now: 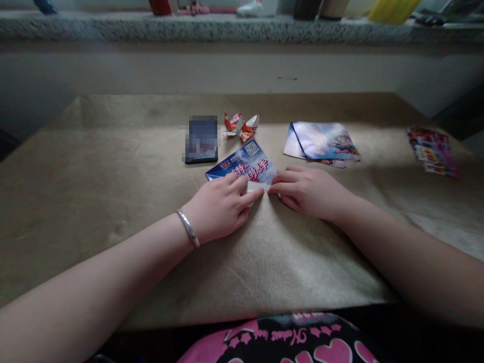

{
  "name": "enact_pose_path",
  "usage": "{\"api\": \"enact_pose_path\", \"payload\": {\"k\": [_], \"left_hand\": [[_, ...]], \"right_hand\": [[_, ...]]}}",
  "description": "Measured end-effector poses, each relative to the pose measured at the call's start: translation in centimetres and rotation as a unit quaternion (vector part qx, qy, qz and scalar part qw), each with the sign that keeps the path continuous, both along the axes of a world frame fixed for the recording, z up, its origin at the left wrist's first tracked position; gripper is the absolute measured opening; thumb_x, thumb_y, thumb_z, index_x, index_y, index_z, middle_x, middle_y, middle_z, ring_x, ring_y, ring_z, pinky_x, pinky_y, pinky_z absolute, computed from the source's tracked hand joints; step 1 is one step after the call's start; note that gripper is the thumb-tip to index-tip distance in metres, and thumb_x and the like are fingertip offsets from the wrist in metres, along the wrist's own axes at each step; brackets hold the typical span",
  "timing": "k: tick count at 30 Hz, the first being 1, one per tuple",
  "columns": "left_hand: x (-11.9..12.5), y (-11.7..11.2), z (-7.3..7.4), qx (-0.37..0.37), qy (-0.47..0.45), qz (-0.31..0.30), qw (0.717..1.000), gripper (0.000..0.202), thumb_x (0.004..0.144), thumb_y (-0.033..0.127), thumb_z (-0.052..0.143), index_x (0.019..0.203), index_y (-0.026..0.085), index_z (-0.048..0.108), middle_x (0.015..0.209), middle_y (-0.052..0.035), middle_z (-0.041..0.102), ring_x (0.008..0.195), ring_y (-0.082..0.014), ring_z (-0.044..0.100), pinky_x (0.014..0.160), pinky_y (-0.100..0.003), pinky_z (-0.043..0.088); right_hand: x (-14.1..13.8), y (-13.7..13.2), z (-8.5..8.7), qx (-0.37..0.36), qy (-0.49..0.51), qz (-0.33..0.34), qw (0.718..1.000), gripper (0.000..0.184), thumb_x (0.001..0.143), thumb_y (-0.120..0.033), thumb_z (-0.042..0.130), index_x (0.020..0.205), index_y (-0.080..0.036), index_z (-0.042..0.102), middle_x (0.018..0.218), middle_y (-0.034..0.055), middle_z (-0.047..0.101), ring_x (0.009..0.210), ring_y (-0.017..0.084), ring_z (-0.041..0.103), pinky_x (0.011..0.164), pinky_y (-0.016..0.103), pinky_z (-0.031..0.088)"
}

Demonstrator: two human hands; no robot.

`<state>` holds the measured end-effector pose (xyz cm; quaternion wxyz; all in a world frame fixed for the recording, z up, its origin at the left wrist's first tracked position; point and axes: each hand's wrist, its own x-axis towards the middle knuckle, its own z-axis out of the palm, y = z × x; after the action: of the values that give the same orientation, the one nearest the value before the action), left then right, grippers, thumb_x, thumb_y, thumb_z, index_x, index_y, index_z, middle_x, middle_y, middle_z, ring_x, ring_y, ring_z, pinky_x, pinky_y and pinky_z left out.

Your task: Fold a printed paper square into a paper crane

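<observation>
Blue leaflet under left hand, loosely spread; right hand at edge, cannot tell if pinching.

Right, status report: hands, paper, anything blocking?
Left hand, right hand touching blue printed paper sheet. White strip at near edge. Orange-white folded paper beyond, clear of hands.

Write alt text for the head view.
A person's left hand and right hand touch a blue printed sheet on a table. Beyond lie a phone-like device, orange folded paper and stacked sheets; colourful papers lie far right.
</observation>
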<state>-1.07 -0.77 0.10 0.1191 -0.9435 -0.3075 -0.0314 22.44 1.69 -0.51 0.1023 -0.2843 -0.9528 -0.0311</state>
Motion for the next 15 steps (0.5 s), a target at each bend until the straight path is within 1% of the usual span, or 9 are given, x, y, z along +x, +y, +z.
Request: {"api": "enact_pose_path", "payload": {"k": [5, 8, 11, 15], "left_hand": [[0.0, 0.0, -0.1, 0.004, 0.009, 0.002, 1.0, 0.038, 0.092, 0.031, 0.041, 0.126, 0.02, 0.053, 0.103, -0.0102, 0.059, 0.097, -0.0251, 0.053, 0.082, -0.035, 0.046], [0.0, -0.1, 0.0, 0.007, 0.012, 0.003, 1.0, 0.037, 0.092, 0.031, 0.041, 0.125, 0.02, 0.054, 0.102, -0.0101, 0.06, 0.096, -0.0249, 0.053, 0.081, -0.035, 0.046], [0.0, -0.1, 0.1, 0.009, 0.017, 0.003, 1.0, 0.036, 0.092, 0.031, 0.041, 0.124, 0.021, 0.055, 0.102, -0.0102, 0.06, 0.095, -0.0249, 0.053, 0.08, -0.035, 0.046], [0.0, -0.1, 0.2, 0.013, 0.019, 0.001, 1.0, 0.036, 0.093, 0.03, 0.041, 0.124, 0.021, 0.054, 0.103, -0.01, 0.06, 0.096, -0.0247, 0.053, 0.08, -0.034, 0.046]], "right_hand": [[0.7, 0.2, 0.4, 0.021, -0.034, 0.0, 0.999, 0.023, 0.084, -0.016, 0.051, 0.097, -0.022, 0.069, 0.098, 0.0057, 0.068, 0.083, 0.018, 0.057, 0.068, 0.029, 0.04], [1.2, 0.4, 0.6, 0.029, -0.047, 0.006, 0.998, 0.026, 0.081, -0.015, 0.053, 0.101, -0.023, 0.069, 0.102, 0.0048, 0.068, 0.083, 0.018, 0.058, 0.066, 0.028, 0.04], [1.5, 0.5, 0.7, 0.027, -0.048, 0.004, 0.998, 0.029, 0.081, -0.014, 0.052, 0.101, -0.025, 0.069, 0.103, 0.0034, 0.068, 0.083, 0.018, 0.059, 0.064, 0.027, 0.039], [2.0, 0.7, 0.9, 0.018, -0.04, -0.007, 0.999, 0.032, 0.082, -0.013, 0.049, 0.102, -0.026, 0.07, 0.1, 0.0024, 0.069, 0.081, 0.016, 0.061, 0.063, 0.026, 0.038]]}}
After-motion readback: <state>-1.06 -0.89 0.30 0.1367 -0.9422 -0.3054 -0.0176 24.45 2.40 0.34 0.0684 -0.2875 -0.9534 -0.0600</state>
